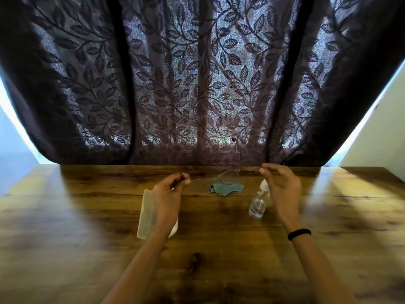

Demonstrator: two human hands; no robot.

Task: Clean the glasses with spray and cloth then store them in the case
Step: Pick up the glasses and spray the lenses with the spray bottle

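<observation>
The left grip [169,190] and right grip [282,187] are each pinching 1 temple of the glasses [219,175], holding them open above the cloth [225,188], presumably exposing the lenses for spraying, while the spray bottle [258,205] and case [147,216] are waiting on the surface [219,242].

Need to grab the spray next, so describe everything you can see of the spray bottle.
The spray bottle is small and clear, plastic or glass by its look, with a white spray head and what seems to be clear liquid inside. It stands on its base on the wooden table, right of the blue-green cloth and apart from it. The right hand is close beside its head; whether they touch cannot be told.
</observation>
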